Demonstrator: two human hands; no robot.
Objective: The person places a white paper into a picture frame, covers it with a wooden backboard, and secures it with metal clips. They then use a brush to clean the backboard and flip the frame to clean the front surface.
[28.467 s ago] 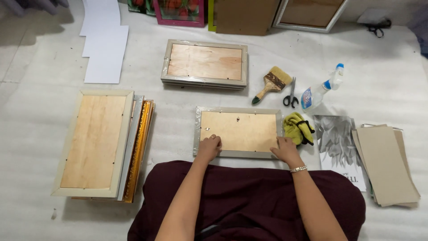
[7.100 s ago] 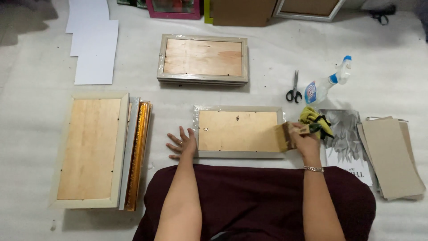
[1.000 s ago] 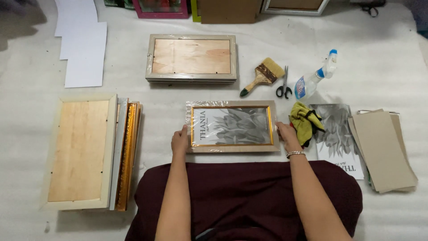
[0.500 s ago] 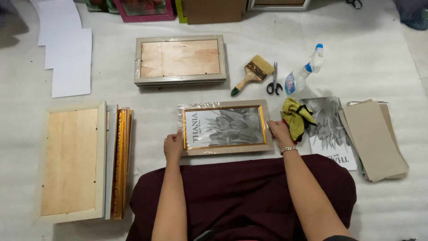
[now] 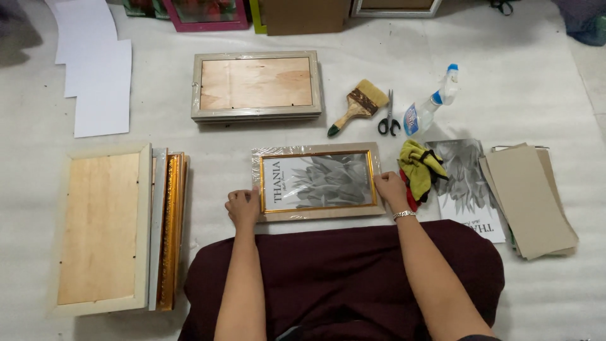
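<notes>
Both forearms reach forward and are almost parallel. The left hand (image 5: 243,207) lies palm down with the fingers bent. The right hand (image 5: 391,191) also lies palm down, with a bracelet on its wrist.

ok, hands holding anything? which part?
Both grip the wrapped gold-trimmed picture frame lying flat: left hand at its left end, right hand at its right end.

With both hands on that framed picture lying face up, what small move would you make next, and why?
Probably lift it and set it aside on a stack. The left hand and right hand grip the short ends of the gold-edged framed print, which lies face up and looks assembled. The paintbrush, scissors and yellow cloth lie untouched, while the stack of frames sits to the left.
</notes>
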